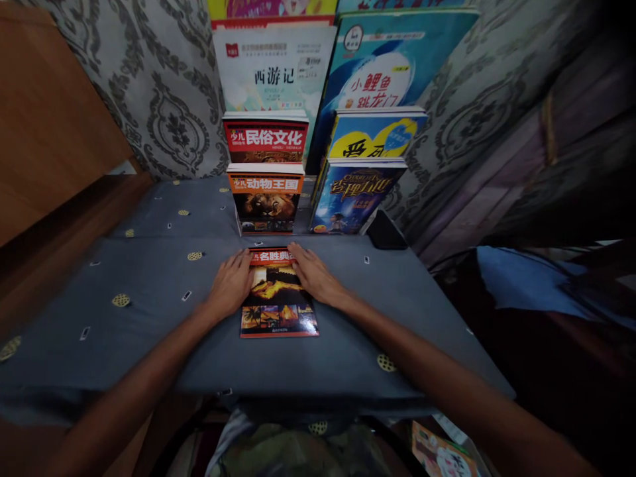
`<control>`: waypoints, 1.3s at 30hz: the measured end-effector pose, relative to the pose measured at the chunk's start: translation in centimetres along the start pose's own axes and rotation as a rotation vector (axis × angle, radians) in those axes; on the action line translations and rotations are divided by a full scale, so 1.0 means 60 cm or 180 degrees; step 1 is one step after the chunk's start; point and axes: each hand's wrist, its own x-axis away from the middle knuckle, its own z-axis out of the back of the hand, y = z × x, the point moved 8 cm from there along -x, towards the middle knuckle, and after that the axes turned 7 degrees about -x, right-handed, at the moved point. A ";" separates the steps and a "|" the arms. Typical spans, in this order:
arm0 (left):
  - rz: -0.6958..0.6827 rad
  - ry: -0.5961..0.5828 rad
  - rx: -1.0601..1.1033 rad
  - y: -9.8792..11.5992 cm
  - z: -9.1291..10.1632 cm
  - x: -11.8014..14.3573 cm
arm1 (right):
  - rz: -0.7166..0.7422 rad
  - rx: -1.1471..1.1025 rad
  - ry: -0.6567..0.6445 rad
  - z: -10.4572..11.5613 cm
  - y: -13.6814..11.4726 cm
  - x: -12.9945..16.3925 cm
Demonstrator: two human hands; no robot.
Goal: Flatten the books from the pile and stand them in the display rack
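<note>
A thin paperback book (275, 291) with a red title band and a golden Great Wall picture lies face up on the cloth-covered table. At its upper left edge is my left hand (232, 281), its fingers curled against the side of the cover. My right hand (314, 275) grips the upper right edge, fingertips over the corner of the title band. Between them the two hands hold the book from both sides. Just beyond it, the orange-topped lion book (267, 202) stands upright in front of a red-topped book (267, 138).
A blue book (352, 199) fronts the right column, with a yellow-blue book (375, 132) behind. Taller books, one white (273, 66) and one teal (397, 53), stand at the back. A black phone-like object (386, 232) lies right. Patterned curtains (173, 112) hang behind the table (149, 331).
</note>
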 end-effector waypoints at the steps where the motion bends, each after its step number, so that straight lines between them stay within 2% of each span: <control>1: 0.0008 -0.0015 -0.0012 0.000 0.000 0.000 | -0.0021 -0.0035 -0.0003 0.004 0.006 0.003; 6: -0.0030 -0.0141 -0.0137 0.003 0.004 -0.002 | -0.0004 -0.0390 0.0115 0.023 0.021 0.000; 9: -0.0127 -0.0162 -0.0237 0.010 0.012 -0.007 | -0.0038 -0.0855 0.0249 0.040 0.037 -0.009; 13: -0.0352 -0.0100 -0.0309 0.027 0.019 -0.021 | -0.0084 -0.1576 0.0281 0.052 0.054 -0.017; 16: -0.0505 -0.0078 -0.0252 0.042 0.013 -0.036 | -0.0108 -0.1789 0.0301 0.055 0.057 -0.017; 27: -0.1065 -0.0237 0.0276 0.106 -0.022 -0.088 | -0.0188 -0.1795 0.0373 0.064 0.046 -0.014; 32: -0.1485 -0.0370 0.0280 0.136 -0.024 -0.086 | -0.0117 -0.1676 0.0421 0.067 0.043 -0.016; 39: -0.1773 -0.0499 0.0431 0.152 -0.022 -0.071 | -0.0081 -0.1580 0.0428 0.064 0.045 -0.019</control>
